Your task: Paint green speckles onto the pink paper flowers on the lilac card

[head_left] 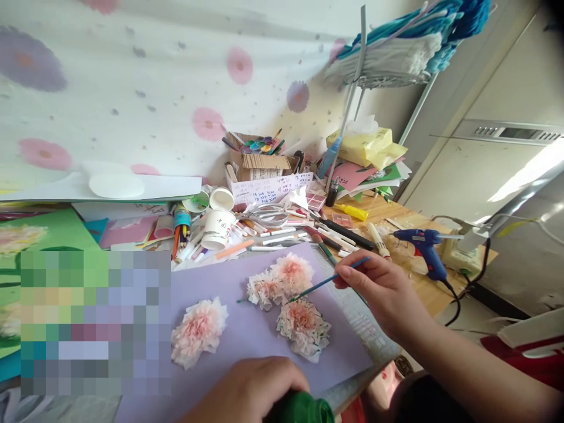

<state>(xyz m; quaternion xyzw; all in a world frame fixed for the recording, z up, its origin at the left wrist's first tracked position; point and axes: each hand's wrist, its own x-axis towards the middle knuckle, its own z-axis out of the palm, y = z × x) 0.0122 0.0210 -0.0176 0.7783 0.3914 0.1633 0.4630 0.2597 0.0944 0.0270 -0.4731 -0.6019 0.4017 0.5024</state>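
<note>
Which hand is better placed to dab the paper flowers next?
Right. The right hand holds the brush, its tip at the paper flowers; the left hand grips a green bottle.

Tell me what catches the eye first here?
Three pink paper flowers lie on a lilac sheet in the middle. The right hand holds a thin brush over them, while the left hand grips a green bottle at the bottom edge. A blue glue gun rests on the right.

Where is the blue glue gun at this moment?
In the head view, the blue glue gun sits on the wooden table at the right, beyond the right hand holding a thin brush, beside the scattered markers.
</note>
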